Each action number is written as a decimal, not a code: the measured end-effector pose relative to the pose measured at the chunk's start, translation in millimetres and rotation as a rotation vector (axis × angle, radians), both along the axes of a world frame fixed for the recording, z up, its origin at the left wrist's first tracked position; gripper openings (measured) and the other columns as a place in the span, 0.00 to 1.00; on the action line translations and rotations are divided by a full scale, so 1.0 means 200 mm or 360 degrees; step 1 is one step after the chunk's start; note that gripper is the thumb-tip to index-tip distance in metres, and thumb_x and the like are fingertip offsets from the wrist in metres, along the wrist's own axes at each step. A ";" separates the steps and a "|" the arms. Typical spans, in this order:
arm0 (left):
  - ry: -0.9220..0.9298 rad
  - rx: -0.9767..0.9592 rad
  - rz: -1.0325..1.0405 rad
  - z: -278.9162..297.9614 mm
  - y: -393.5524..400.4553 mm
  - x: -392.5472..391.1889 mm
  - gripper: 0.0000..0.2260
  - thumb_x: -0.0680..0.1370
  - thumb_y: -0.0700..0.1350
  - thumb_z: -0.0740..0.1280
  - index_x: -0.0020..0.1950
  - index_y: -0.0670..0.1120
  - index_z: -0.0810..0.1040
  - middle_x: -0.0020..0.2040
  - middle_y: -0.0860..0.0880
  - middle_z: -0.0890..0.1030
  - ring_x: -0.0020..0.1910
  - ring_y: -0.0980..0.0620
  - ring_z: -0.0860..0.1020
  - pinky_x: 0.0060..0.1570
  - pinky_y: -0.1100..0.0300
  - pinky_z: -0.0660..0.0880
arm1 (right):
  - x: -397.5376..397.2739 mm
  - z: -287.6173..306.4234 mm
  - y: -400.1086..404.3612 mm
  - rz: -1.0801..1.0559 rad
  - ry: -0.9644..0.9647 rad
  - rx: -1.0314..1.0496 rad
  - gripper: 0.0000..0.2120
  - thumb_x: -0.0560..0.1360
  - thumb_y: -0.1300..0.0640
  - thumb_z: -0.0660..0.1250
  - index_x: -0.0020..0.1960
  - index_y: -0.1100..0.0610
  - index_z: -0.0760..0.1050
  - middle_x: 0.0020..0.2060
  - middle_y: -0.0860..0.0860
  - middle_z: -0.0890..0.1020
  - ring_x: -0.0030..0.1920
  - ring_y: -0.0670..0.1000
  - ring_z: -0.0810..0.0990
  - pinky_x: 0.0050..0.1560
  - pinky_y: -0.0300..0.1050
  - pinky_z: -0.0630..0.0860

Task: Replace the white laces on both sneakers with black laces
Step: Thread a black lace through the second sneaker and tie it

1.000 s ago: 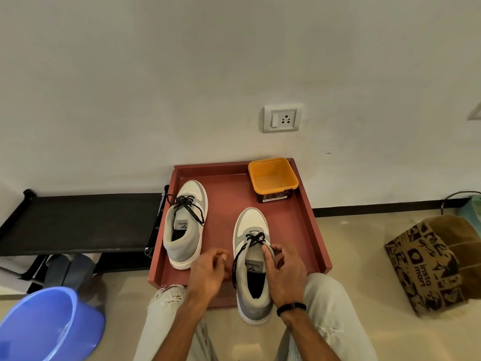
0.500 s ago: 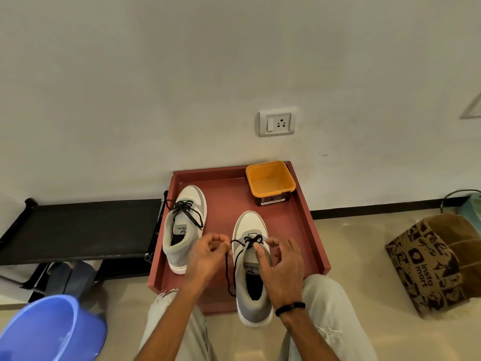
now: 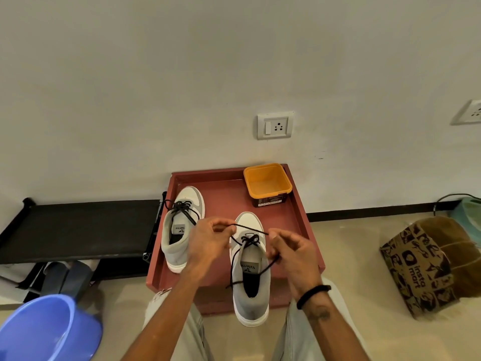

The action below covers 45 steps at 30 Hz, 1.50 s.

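both grips were pinched shut on the black lace (image 3: 250, 241) of the near sneaker (image 3: 250, 269): my left hand (image 3: 209, 246) had one end, my right hand (image 3: 294, 252) the other, pulled out to either side over the eyelets. that sneaker sat on the red tray (image 3: 299, 220), heel over the front edge. the far sneaker (image 3: 182, 227), left of it, was already laced black, orange tub (image 3: 267, 182) in the back corner.

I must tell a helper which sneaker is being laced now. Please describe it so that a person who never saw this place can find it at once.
Find the red-brown tray on the floor against the white wall. Two grey-and-white sneakers lie on it; take the sneaker nearer the person, whose heel hangs over the tray's front edge. Unlike the other sneaker, its black lace is stretched between the left hand and right hand.
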<state>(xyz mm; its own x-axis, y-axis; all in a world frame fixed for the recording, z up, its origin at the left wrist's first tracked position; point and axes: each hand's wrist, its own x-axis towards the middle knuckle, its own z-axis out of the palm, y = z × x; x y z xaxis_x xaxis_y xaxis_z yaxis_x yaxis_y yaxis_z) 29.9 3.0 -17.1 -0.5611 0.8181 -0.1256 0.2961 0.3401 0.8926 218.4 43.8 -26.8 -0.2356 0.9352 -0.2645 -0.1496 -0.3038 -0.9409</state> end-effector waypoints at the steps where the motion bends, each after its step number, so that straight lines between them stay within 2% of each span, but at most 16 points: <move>1: 0.0156 -0.0044 0.0042 -0.01 -0.02 -0.02 0.01 0.78 0.47 0.75 0.48 0.53 0.85 0.40 0.55 0.86 0.29 0.57 0.83 0.35 0.66 0.76 | 0.04 0.02 0.03 -0.0093 0.0009 -0.0010 0.07 0.75 0.59 0.75 0.54 0.56 0.84 0.35 0.51 0.84 0.34 0.49 0.80 0.41 0.46 0.81; 4: 0.0525 -0.0300 0.0077 -0.07 -0.07 -0.07 0.04 0.80 0.47 0.72 0.53 0.53 0.85 0.43 0.59 0.84 0.33 0.61 0.82 0.32 0.69 0.73 | 0.15 0.06 0.12 -0.0275 0.0069 0.0004 0.09 0.74 0.58 0.76 0.54 0.57 0.85 0.35 0.52 0.83 0.33 0.49 0.79 0.38 0.44 0.79; 6: 0.0722 -0.0360 0.0007 -0.10 -0.09 -0.08 0.10 0.81 0.43 0.69 0.60 0.52 0.84 0.53 0.52 0.83 0.44 0.56 0.83 0.41 0.62 0.79 | 0.18 0.08 0.16 -0.0267 0.0010 0.0072 0.09 0.74 0.57 0.76 0.54 0.57 0.85 0.36 0.51 0.82 0.32 0.49 0.78 0.38 0.43 0.78; 8: 0.0818 -0.0177 -0.0243 -0.10 -0.08 -0.05 0.18 0.81 0.39 0.65 0.70 0.52 0.78 0.62 0.50 0.77 0.57 0.50 0.79 0.56 0.54 0.80 | 0.16 0.09 0.16 -0.0121 -0.0085 0.0121 0.08 0.75 0.57 0.76 0.53 0.56 0.85 0.35 0.49 0.83 0.32 0.47 0.78 0.37 0.43 0.79; 10: 0.0632 0.0081 -0.0561 -0.03 -0.06 0.05 0.19 0.83 0.43 0.64 0.75 0.54 0.74 0.65 0.55 0.76 0.63 0.55 0.74 0.62 0.59 0.75 | 0.12 0.10 0.13 0.0122 -0.0185 0.0161 0.05 0.75 0.58 0.75 0.51 0.55 0.85 0.36 0.49 0.85 0.33 0.45 0.79 0.37 0.42 0.80; 12: 0.0367 0.0192 -0.0756 0.03 -0.04 0.15 0.17 0.83 0.48 0.67 0.72 0.53 0.77 0.61 0.59 0.82 0.61 0.63 0.78 0.61 0.67 0.74 | 0.07 0.10 0.10 0.0313 -0.0263 0.0253 0.04 0.77 0.60 0.74 0.51 0.55 0.85 0.37 0.50 0.86 0.32 0.46 0.79 0.35 0.40 0.79; 14: 0.0198 0.0251 -0.0699 0.05 -0.03 0.18 0.13 0.82 0.48 0.70 0.67 0.51 0.82 0.51 0.57 0.87 0.51 0.63 0.83 0.54 0.67 0.78 | 0.05 0.10 0.09 0.0330 -0.0285 0.0307 0.04 0.77 0.60 0.73 0.52 0.55 0.85 0.37 0.54 0.86 0.31 0.47 0.77 0.33 0.39 0.77; 17: 0.0345 0.0277 -0.0410 0.05 -0.06 0.09 0.07 0.81 0.44 0.71 0.57 0.49 0.86 0.42 0.56 0.86 0.43 0.61 0.84 0.47 0.68 0.79 | 0.08 0.06 0.11 0.0214 -0.0310 0.0268 0.04 0.76 0.60 0.75 0.51 0.54 0.85 0.38 0.54 0.86 0.31 0.47 0.77 0.33 0.40 0.78; 21: 0.0555 0.0114 -0.0298 0.00 -0.09 -0.04 0.08 0.81 0.47 0.71 0.59 0.51 0.85 0.47 0.60 0.85 0.47 0.65 0.82 0.52 0.66 0.79 | 0.11 0.02 0.13 0.0225 -0.0404 0.0304 0.04 0.76 0.60 0.75 0.49 0.52 0.85 0.38 0.49 0.87 0.33 0.47 0.80 0.39 0.40 0.81; 24: 0.0611 0.0126 -0.0516 0.00 -0.06 0.00 0.18 0.79 0.52 0.73 0.68 0.55 0.80 0.58 0.60 0.83 0.57 0.66 0.79 0.59 0.70 0.75 | 0.05 0.02 0.11 0.0440 -0.0490 0.0420 0.07 0.78 0.61 0.72 0.51 0.51 0.85 0.40 0.46 0.87 0.37 0.43 0.83 0.41 0.38 0.81; 28: 0.0535 0.0213 -0.0663 0.01 0.00 0.10 0.12 0.79 0.45 0.74 0.62 0.53 0.84 0.51 0.57 0.87 0.50 0.64 0.82 0.53 0.70 0.77 | -0.02 -0.02 0.12 0.0499 -0.0591 0.0627 0.07 0.80 0.61 0.70 0.54 0.50 0.84 0.46 0.45 0.86 0.48 0.44 0.85 0.49 0.40 0.83; 31: 0.0547 0.0233 -0.0577 -0.02 0.02 0.09 0.08 0.79 0.46 0.74 0.58 0.53 0.87 0.50 0.58 0.87 0.49 0.64 0.83 0.53 0.65 0.79 | -0.02 -0.05 0.13 0.0275 -0.0654 0.0650 0.04 0.76 0.55 0.75 0.50 0.49 0.81 0.44 0.44 0.86 0.47 0.41 0.84 0.46 0.37 0.81; 34: 0.0503 0.0198 -0.0654 -0.04 0.02 0.09 0.11 0.79 0.49 0.74 0.60 0.54 0.86 0.51 0.58 0.86 0.49 0.62 0.83 0.53 0.64 0.80 | -0.03 -0.09 0.14 0.0308 -0.0702 0.0669 0.03 0.77 0.56 0.75 0.50 0.50 0.83 0.44 0.44 0.86 0.47 0.41 0.85 0.49 0.40 0.83; 38: 0.0578 0.0204 -0.0560 -0.08 0.02 0.08 0.09 0.78 0.47 0.74 0.58 0.53 0.87 0.46 0.59 0.84 0.45 0.62 0.80 0.46 0.71 0.74 | -0.06 -0.13 0.12 0.0401 -0.0656 0.0619 0.07 0.80 0.61 0.70 0.54 0.52 0.82 0.47 0.43 0.86 0.50 0.42 0.85 0.53 0.44 0.83; 43: 0.0718 0.0042 -0.0392 -0.19 0.03 0.05 0.04 0.80 0.47 0.72 0.53 0.50 0.86 0.47 0.55 0.82 0.45 0.58 0.79 0.48 0.58 0.78 | -0.08 -0.20 0.07 0.0237 -0.1242 0.0688 0.16 0.75 0.49 0.76 0.61 0.51 0.80 0.50 0.46 0.84 0.49 0.46 0.82 0.53 0.44 0.82; 45: 0.0752 -0.0069 -0.0401 -0.23 0.03 0.08 0.05 0.82 0.49 0.69 0.54 0.50 0.83 0.49 0.55 0.79 0.49 0.54 0.78 0.50 0.56 0.78 | -0.09 -0.23 0.06 0.0225 -0.1254 0.0684 0.11 0.77 0.50 0.74 0.56 0.54 0.84 0.47 0.48 0.86 0.47 0.47 0.84 0.51 0.45 0.82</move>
